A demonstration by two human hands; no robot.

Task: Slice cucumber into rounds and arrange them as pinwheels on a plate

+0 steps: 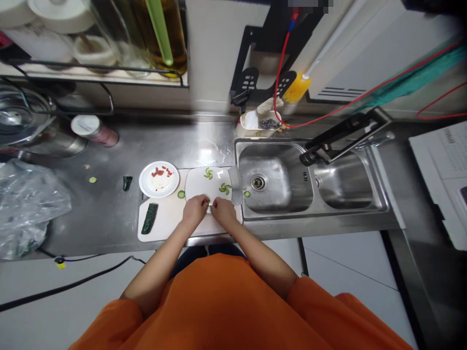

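Observation:
My left hand [195,209] and my right hand [223,211] meet at the near edge of a white squarish plate [197,182]. Fingers on both hands are pinched together; a small pale bit shows between them, too small to name. Cucumber slices lie fanned in a green cluster [208,173] at the plate's far side and another cluster [225,188] at its right. Under the plate is a white cutting board [175,223], bearing a dark green cucumber piece [149,218] at its left end. One loose cucumber slice [181,194] sits left of the plate.
A round white plate [146,187] with red bits overlaps the board's far left corner. Right of the board is a steel sink [273,199]; a flat grey sheet-like shape [237,184] lies at its edge. A cucumber end [127,183] and a plastic bag [32,209] lie further left.

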